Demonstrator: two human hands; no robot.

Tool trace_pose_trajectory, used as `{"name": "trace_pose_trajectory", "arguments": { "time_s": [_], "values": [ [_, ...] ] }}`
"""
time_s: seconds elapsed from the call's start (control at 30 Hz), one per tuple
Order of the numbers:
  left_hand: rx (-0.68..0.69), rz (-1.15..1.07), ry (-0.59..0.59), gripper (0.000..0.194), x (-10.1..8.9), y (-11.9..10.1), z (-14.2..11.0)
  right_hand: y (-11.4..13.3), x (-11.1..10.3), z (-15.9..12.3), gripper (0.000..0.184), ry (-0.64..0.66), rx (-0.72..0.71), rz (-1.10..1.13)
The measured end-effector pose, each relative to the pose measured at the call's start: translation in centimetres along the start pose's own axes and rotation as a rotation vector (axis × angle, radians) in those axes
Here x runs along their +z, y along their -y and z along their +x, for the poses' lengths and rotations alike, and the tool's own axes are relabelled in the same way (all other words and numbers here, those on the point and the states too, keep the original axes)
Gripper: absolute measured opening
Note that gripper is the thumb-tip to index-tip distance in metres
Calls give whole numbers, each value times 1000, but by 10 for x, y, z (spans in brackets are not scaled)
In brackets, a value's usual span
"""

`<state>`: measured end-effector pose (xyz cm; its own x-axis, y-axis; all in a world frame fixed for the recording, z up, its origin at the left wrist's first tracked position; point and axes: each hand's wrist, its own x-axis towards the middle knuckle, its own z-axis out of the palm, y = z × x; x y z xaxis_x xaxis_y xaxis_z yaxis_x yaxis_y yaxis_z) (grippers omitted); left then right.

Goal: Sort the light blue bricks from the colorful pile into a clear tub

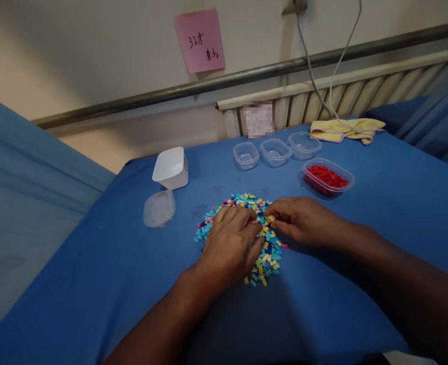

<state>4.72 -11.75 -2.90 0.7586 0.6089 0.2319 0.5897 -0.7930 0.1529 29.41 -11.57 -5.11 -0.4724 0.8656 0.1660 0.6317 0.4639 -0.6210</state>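
A heap of small toy building bricks (271, 252) in blue, teal, yellow, pink and white lies on the blue cloth in front of me. My left hand (233, 238) rests palm down over the heap, its fingers apart and slightly bent, covering the middle of it. A few pink and white bricks show by its fingertips; none is plainly gripped. At the heap's right side, my right hand (303, 220) is closed in a pinch, with a yellow brick (270, 219) between thumb and forefinger. Behind that hand stands a clear tub holding red bricks (326, 176).
Three clear tubs (246, 155) stand in a row at the back, near a folded yellow cloth (345, 130). On the left are a white tub (171, 168) and a clear lid (159, 208). A radiator (323, 91) and a pipe (171, 93) run along the wall.
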Motion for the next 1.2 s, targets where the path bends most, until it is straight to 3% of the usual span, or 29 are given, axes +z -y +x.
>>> {"name": "trace_pose_trajectory", "arguments": {
  "time_s": [0.2,0.33,0.47,0.57,0.67,0.9,1.07,1.2],
  "values": [
    [-6,-148,-49,5,2,4,-1,-7,-3,-3,22,86,-14,-134],
    [-53,-383,-165,6,-3,4,0,-1,-5,-2,17,3,-82,-78],
    [-311,-829,-274,3,-7,1,3,13,0,-1,12,-224,-185,113],
    [-533,-1091,-315,11,-5,0,4,21,9,0,14,-317,-241,169],
    [-597,-1235,-358,17,-2,-2,4,25,17,0,18,-358,-275,173],
    [-612,-1303,-405,15,3,-6,6,25,26,-3,26,-457,-209,174],
    [-629,-1263,-438,17,6,-8,7,25,26,-4,7,-458,-194,170],
    [-608,-1226,-410,21,4,-7,5,29,23,-3,6,-484,-207,145]
  ]
}}
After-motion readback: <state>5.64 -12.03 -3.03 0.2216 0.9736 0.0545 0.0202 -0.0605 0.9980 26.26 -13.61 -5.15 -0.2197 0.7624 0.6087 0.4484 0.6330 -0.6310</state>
